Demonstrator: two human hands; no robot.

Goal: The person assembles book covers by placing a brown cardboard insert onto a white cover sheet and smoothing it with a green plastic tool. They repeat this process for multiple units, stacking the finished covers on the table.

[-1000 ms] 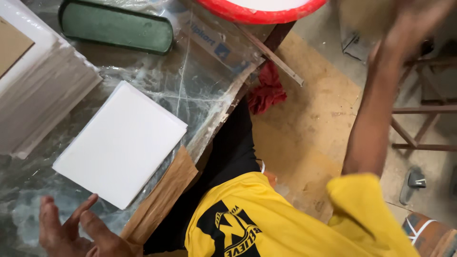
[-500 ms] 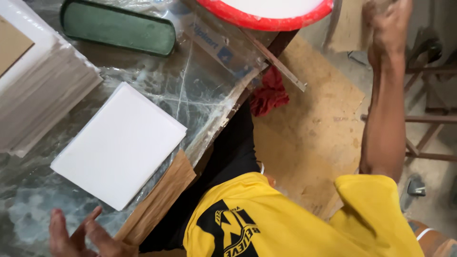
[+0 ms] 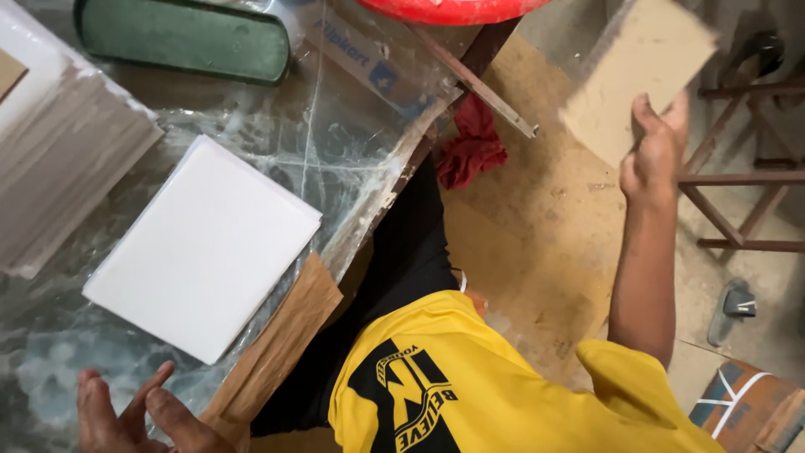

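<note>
My right hand (image 3: 656,147) is stretched out over the floor and grips a beige tile (image 3: 639,74) by its lower edge, back side showing. My left hand (image 3: 138,415) rests with fingers spread on the plastic-covered table (image 3: 335,159) near its front edge, holding nothing. Just above that hand a white square tile (image 3: 205,245) lies flat on the plastic. A stack of white tiles (image 3: 59,168) stands at the table's left.
A green oblong pad (image 3: 184,38) lies at the table's back, and a red basin (image 3: 453,8) at the top edge. A red rag (image 3: 474,147) lies on the sandy floor (image 3: 537,252). Brown paper (image 3: 281,344) hangs off the table edge. Metal frames (image 3: 738,176) stand right.
My right hand has come down and nearer, now with the beige tile plainly in it. The left hand has stayed on the table.
</note>
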